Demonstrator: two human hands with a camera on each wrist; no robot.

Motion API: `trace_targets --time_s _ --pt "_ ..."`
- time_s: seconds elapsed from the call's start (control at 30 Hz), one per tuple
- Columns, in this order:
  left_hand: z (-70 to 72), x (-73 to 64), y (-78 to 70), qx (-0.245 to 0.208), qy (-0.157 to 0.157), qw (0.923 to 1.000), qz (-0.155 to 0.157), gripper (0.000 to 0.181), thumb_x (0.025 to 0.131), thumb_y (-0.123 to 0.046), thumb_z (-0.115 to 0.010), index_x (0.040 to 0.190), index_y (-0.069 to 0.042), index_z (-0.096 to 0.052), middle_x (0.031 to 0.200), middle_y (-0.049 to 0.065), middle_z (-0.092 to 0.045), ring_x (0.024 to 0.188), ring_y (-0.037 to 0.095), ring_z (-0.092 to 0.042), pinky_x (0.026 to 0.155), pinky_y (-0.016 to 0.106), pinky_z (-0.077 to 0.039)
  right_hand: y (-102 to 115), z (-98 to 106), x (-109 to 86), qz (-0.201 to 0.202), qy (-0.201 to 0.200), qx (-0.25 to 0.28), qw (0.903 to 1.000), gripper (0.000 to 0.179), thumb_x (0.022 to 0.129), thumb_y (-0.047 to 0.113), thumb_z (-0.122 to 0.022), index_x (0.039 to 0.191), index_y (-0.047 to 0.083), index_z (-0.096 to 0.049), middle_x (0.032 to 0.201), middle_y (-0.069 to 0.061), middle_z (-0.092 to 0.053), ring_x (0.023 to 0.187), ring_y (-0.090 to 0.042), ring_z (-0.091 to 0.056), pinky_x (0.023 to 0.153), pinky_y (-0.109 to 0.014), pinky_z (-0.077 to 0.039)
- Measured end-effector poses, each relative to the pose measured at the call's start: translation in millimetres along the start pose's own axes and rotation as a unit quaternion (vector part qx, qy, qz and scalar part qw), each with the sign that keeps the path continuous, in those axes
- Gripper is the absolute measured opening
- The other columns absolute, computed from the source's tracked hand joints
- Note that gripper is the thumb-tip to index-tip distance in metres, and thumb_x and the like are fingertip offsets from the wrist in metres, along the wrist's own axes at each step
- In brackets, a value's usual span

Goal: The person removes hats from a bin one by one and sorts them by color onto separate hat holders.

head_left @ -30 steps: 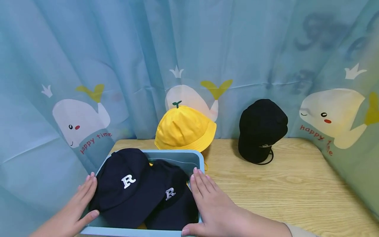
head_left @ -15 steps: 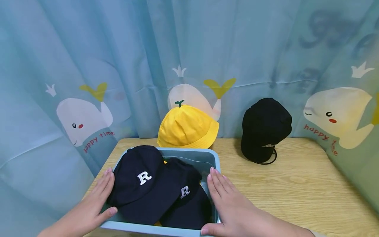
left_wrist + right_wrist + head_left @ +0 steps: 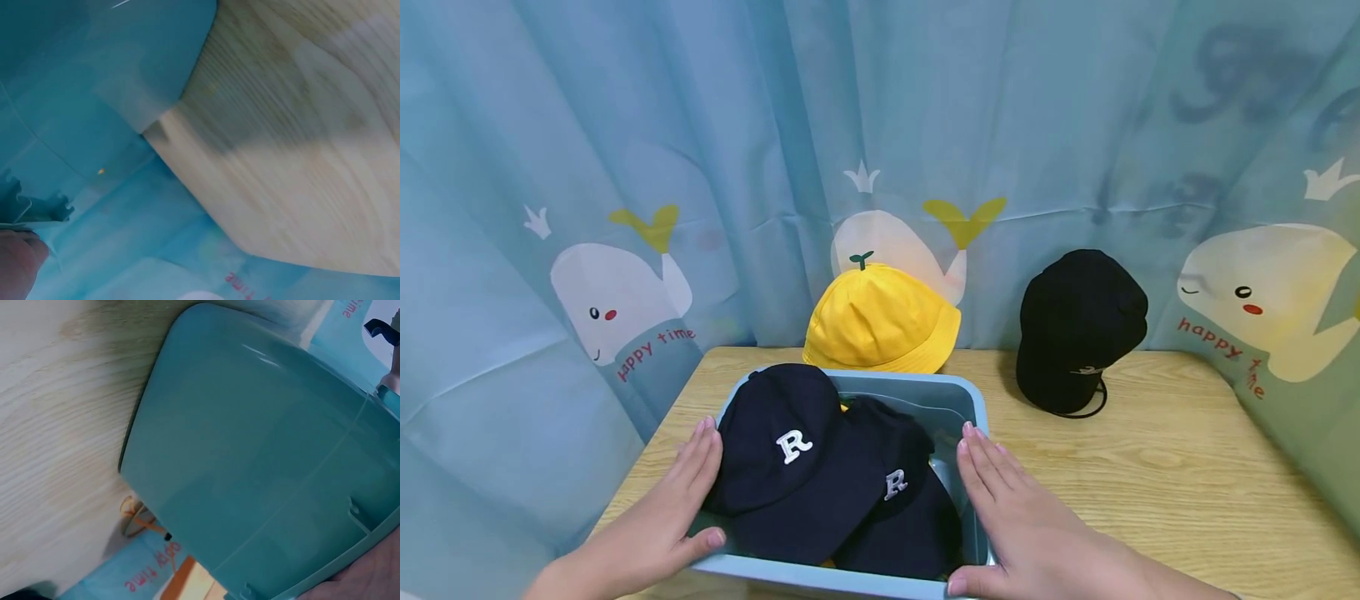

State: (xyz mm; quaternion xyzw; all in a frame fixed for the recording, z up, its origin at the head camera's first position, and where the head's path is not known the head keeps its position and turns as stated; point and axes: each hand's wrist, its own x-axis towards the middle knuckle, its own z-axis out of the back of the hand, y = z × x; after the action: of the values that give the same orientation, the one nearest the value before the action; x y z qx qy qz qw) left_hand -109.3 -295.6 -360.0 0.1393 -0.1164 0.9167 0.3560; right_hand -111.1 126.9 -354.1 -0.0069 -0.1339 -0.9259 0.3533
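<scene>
My straight-fingered hands (image 3: 658,512) (image 3: 1026,517) are pressing a blue plastic bin (image 3: 820,577); navy cloth caps (image 3: 797,479) (image 3: 913,517) are lying inside, yellow cloth hat (image 3: 883,325) and black cloth cap (image 3: 1075,321) standing outside, ahead.

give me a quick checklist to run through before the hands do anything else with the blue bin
1. Left hand at the bin: ok, on its left side, fingers straight.
2. Right hand at the bin: ok, on its right side, fingers straight.
3. Left navy cap below the rim: not ok, it overlaps the rim at the back left in the head view.
4. Right navy cap inside the bin: ok, partly under the left one.
5. Yellow hat free of the bin: cannot tell, the rim hides its base.
6. Black cap out of the way: ok, apart, to the right.
</scene>
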Motion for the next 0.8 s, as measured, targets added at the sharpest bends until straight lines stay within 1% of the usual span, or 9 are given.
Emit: trace_targets --time_s 0.07,0.13,0.27,0.4,0.53,0.67,0.8 --pt "-0.1 1.9 -3.3 -0.001 0.008 0.9999 0.008 0.089 0.094 -0.054 -0.045 0.149 0.005 -0.008 0.159 0.016 0.004 0.146 0.017 0.012 0.111 0.013 0.008 -3.4 0.0 -2.6 0.003 -0.004 0.003 1.0 0.102 0.081 0.071 -0.05 0.151 0.005 -0.017 0.16 -0.007 -0.004 0.144 -0.03 -0.016 0.108 -0.013 0.009" --pt "0.4 4.6 -6.6 -0.001 0.015 0.9998 0.013 0.089 0.094 -0.055 -0.043 0.149 0.005 -0.007 0.158 0.018 0.003 0.145 0.017 0.012 0.11 0.012 0.008 -6.8 0.0 -5.0 0.003 -0.007 0.007 0.9999 0.101 0.081 0.07 -0.051 0.151 0.005 -0.017 0.16 -0.006 -0.004 0.144 -0.03 -0.017 0.104 -0.007 0.014" --pt "0.5 10.6 -12.6 -0.003 0.028 0.9995 0.014 0.091 0.094 -0.058 -0.041 0.149 0.006 -0.007 0.157 0.022 0.001 0.145 0.019 0.013 0.109 0.01 0.008 -13.6 0.2 -9.9 0.004 -0.024 -0.007 0.9997 0.099 0.08 0.067 -0.054 0.15 0.005 -0.021 0.159 -0.006 -0.008 0.143 -0.03 -0.022 0.105 -0.006 0.012" --pt "-0.4 16.6 -17.5 -0.007 0.035 0.9993 0.013 0.093 0.093 -0.059 -0.043 0.149 0.006 -0.006 0.157 0.023 0.001 0.145 0.02 0.013 0.109 0.01 0.007 -19.4 1.3 -15.2 -0.014 -0.027 0.002 0.9995 0.097 0.08 0.065 -0.055 0.149 0.006 -0.023 0.159 -0.005 -0.011 0.142 -0.029 -0.024 0.104 -0.005 0.011" --pt "-3.1 22.9 -21.7 -0.005 0.03 0.9995 0.011 0.093 0.093 -0.06 -0.041 0.148 0.007 -0.009 0.156 0.025 -0.003 0.146 0.022 0.011 0.11 0.013 0.008 -24.7 1.1 -21.1 -0.026 -0.033 0.009 0.9991 0.097 0.081 0.063 -0.056 0.151 0.008 -0.019 0.159 -0.005 -0.011 0.143 -0.025 -0.021 0.103 -0.004 0.012" --pt "-8.6 28.0 -26.0 -0.001 0.027 0.9996 0.007 0.093 0.093 -0.061 -0.038 0.147 0.009 -0.011 0.155 0.027 -0.006 0.146 0.024 0.01 0.111 0.013 0.009 -32.2 1.4 -26.6 -0.011 -0.046 -0.019 0.9987 0.1 0.08 0.061 -0.059 0.152 0.008 -0.013 0.159 -0.009 -0.011 0.144 -0.02 -0.016 0.105 -0.006 0.012" --pt "-14.0 32.1 -30.3 -0.004 0.035 0.9993 0.013 0.093 0.093 -0.062 -0.039 0.148 0.009 -0.01 0.155 0.028 -0.005 0.146 0.023 0.01 0.11 0.013 0.01 -39.0 3.5 -31.3 -0.026 -0.034 -0.028 0.9987 0.1 0.08 0.063 -0.057 0.153 0.013 -0.01 0.16 -0.006 -0.01 0.144 -0.019 -0.016 0.105 -0.007 0.011"
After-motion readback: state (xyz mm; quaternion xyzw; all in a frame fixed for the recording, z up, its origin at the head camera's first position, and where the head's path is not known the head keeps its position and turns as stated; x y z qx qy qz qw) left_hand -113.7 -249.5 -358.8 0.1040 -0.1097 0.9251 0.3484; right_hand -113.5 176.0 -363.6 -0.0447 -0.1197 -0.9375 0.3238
